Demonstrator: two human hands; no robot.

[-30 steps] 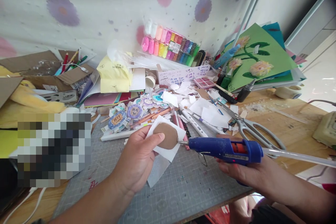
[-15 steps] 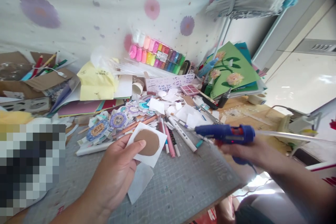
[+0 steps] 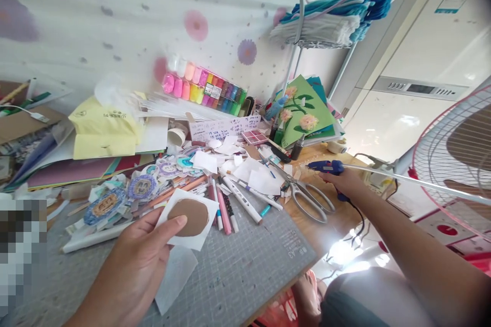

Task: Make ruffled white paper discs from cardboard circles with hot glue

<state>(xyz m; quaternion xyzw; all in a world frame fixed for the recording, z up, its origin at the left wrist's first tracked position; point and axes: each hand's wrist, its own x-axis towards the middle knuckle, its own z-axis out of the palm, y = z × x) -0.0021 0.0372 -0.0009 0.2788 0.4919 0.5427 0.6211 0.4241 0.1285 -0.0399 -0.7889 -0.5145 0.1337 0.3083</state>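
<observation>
My left hand (image 3: 140,260) pinches a white paper square with a brown card circle (image 3: 188,217) on it, held above the grey cutting mat (image 3: 245,276). My right hand (image 3: 345,181) is stretched out to the right over the wooden table and grips a blue hot glue gun (image 3: 326,166) with a clear glue stick running out behind it. The glue gun's nozzle points left, just right of the grey-handled scissors (image 3: 307,194).
Markers and pens (image 3: 233,204), paper scraps, round printed badges (image 3: 141,185), a yellow tissue pack (image 3: 102,130), a clay set (image 3: 203,87) and a green flower card (image 3: 303,112) crowd the table. A fan grille (image 3: 456,158) stands at right. A blurred patch sits at left.
My right hand has carried the glue gun away from the brown circle, far to the right over the wooden table. The view has swung rightward; my left hand still holds the paper.
</observation>
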